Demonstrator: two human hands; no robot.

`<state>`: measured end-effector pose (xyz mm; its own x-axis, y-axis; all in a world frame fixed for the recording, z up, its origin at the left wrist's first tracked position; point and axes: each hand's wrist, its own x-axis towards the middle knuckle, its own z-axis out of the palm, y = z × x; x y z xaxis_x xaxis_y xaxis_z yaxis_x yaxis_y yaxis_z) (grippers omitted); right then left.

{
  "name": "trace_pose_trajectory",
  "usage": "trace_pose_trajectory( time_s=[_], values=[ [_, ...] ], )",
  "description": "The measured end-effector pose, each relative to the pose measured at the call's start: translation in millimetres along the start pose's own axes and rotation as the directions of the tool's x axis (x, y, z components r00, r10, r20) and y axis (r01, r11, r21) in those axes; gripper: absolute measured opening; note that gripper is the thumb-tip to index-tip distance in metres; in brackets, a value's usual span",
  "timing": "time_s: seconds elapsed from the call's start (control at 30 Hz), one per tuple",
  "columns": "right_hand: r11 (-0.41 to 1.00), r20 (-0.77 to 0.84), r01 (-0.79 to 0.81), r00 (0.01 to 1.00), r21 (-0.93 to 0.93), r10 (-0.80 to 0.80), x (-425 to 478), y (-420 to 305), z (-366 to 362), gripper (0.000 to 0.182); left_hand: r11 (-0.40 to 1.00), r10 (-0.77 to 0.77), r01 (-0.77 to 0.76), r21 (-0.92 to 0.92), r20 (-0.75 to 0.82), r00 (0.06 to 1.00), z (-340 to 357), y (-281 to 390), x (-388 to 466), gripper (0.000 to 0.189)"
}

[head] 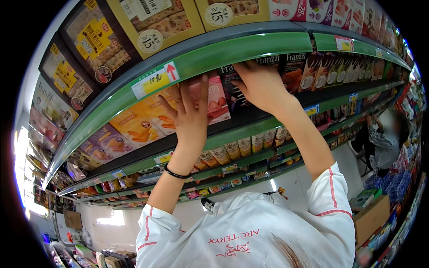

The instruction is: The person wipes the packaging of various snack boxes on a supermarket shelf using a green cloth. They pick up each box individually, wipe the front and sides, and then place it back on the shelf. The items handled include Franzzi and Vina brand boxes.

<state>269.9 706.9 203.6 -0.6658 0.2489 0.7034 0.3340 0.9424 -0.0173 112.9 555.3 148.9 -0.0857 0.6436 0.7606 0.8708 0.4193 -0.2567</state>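
Observation:
My left hand (191, 114), with a black band (177, 173) at the wrist, has its fingers spread across the front of a pink biscuit box (218, 100). To its left stand orange biscuit boxes (139, 124) and purple ones (109, 144). My right hand (259, 85) reaches in under the green shelf edge (234, 53), over a black Franzzi box (236, 95) just right of the pink one. Its thumb lies by the front of that box; the other fingertips are partly hidden, so a firm grip cannot be made out. More dark Franzzi boxes (293, 73) stand further right.
Overhead, boxed snacks (164, 26) line the upper shelf. Lower shelves hold rows of small pouches (219, 154). A seated person (385, 144) is in the aisle at right, near an opened cardboard box (372, 217). Price tags (156, 80) stick out along the shelf edges.

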Motion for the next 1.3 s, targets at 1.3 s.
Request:
trace_pose_trajectory(
  time_s=[1.3],
  values=[
    [0.999,0.127,0.003,0.992,-0.04,0.002,24.2,16.9,10.9,0.048,0.925,0.019,-0.03,-0.378,-0.033,0.999,13.4,-22.8,9.5,0.096]
  ],
)
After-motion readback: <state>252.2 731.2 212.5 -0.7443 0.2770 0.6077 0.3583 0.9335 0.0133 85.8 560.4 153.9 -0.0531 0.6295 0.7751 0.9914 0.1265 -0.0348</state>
